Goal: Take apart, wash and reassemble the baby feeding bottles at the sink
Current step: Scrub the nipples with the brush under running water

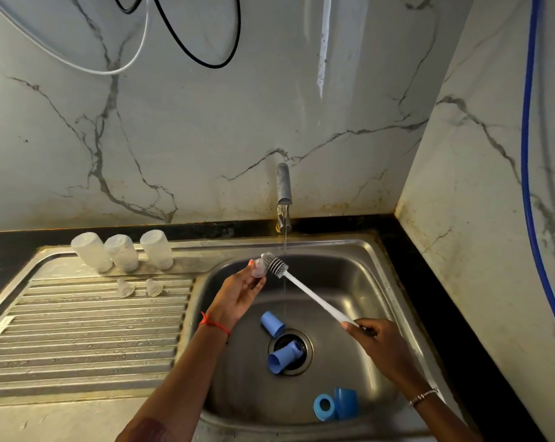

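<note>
My left hand (238, 293) pinches a clear silicone teat (258, 268) above the sink (349, 282). My right hand (373, 341) grips the white handle of a bottle brush (308, 293), and its grey bristle head (274, 264) touches the teat. A thin stream of water runs from the tap (284, 199) just right of the brush head. Three clear bottles (121, 252) stand upside down at the back of the draining board, with two more teats (139, 287) in front of them. Several blue caps and collars (284, 354) lie in the sink bowl.
The ribbed steel draining board (85, 330) lies left of the bowl. A black counter edge (435, 282) runs along the back and right. Marble walls close in behind and on the right, with cables and a blue hose (528, 154) hanging.
</note>
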